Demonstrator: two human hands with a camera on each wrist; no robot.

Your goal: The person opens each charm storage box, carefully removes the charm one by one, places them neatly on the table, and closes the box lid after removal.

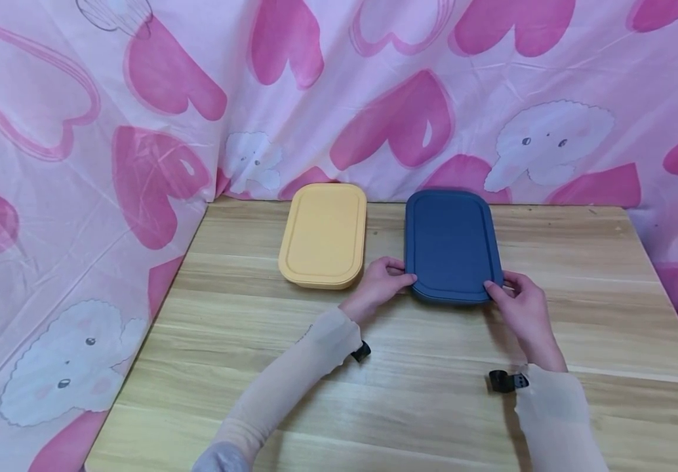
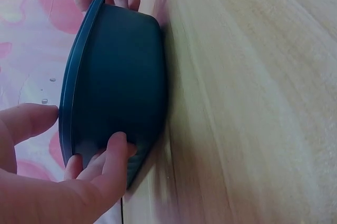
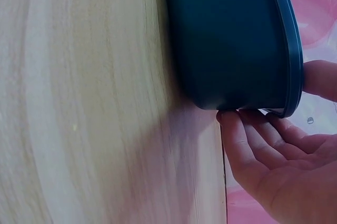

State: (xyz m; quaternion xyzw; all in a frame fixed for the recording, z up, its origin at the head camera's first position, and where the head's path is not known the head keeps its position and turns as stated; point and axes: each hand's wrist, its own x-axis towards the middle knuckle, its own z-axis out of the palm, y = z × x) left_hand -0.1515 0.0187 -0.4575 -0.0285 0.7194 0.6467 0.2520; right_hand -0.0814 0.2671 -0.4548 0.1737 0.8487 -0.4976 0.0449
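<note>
From my remote station I see the left hand [image 1: 378, 286] and right hand [image 1: 524, 313] grip opposite sides of the navy lidded container [image 1: 452, 246], near the wooden table's [image 1: 433, 387] far edge, beside the yellow lidded container [image 1: 324, 233].

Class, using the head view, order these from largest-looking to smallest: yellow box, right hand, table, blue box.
1. Table
2. Blue box and yellow box: too close to rank surely
3. Right hand

The right wrist view's top edge crops the blue box [image 3: 231, 39].
</note>
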